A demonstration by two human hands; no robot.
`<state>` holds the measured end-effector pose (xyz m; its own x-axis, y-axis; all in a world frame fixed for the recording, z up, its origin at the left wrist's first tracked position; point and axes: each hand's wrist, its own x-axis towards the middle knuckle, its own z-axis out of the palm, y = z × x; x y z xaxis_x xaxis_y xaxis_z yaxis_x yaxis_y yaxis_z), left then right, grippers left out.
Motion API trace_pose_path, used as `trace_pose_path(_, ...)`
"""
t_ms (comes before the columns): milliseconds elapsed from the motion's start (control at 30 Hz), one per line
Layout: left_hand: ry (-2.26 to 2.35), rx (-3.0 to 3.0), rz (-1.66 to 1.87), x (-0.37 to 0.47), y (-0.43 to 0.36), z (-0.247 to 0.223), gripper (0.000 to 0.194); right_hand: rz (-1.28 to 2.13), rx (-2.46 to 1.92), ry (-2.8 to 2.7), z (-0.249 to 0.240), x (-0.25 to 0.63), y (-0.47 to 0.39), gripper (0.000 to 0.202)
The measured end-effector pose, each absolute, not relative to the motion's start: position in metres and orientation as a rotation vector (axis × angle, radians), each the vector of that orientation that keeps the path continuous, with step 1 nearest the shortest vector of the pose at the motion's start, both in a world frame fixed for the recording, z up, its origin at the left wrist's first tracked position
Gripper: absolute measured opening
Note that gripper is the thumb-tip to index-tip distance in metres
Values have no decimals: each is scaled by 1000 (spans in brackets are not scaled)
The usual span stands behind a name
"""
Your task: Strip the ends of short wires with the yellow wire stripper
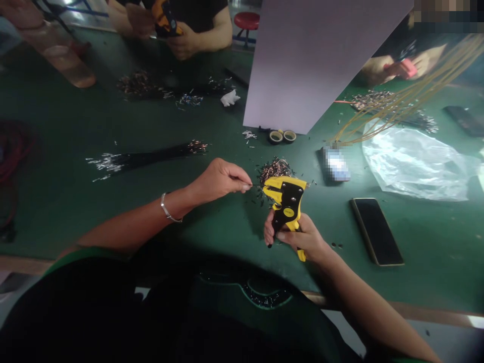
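My right hand [297, 234] is wrapped around the handles of a yellow and black wire stripper [290, 199], its jaws facing left. Between thumb and fingertips, my left hand [223, 179] pinches a thin dark wire [255, 185] whose end reaches the stripper's jaws. Just behind the tool lies a pile of short copper and black wire scraps [278, 166], partly hidden by it. Left of my left hand rests a bundle of black wires [151, 157], with silvery ends on the left and coppery ends on the right.
A phone [377, 232] lies right of my right hand, near a clear plastic bag [416, 161] and a small box [335, 164]. Two tape rolls [283, 136] sit by a pale upright panel [302, 65]. Co-workers' hands [185, 40] hold tools across the green table [68, 201].
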<state>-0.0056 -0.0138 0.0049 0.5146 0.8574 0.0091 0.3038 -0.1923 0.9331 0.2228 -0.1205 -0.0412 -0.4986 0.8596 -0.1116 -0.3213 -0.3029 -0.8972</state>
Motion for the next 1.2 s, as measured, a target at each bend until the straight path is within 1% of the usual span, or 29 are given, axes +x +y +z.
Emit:
trace_pose_path(233, 977, 1766, 689, -6, -13, 5, 7, 1857, -784, -1119, -39, 222, -122, 20)
trace_pose_path(667, 1007, 1791, 686, -7, -10, 1, 8, 1826, -832, -1095, -47, 218, -125, 18)
trace_pose_path(867, 1010, 1920, 720, -6, -5, -6, 8, 1770, -940, -1079, -55, 213, -126, 22)
trace_pose_path(1200, 1006, 1968, 772, -6, 3, -21, 8, 1761, -965, -1017, -59, 209, -124, 19)
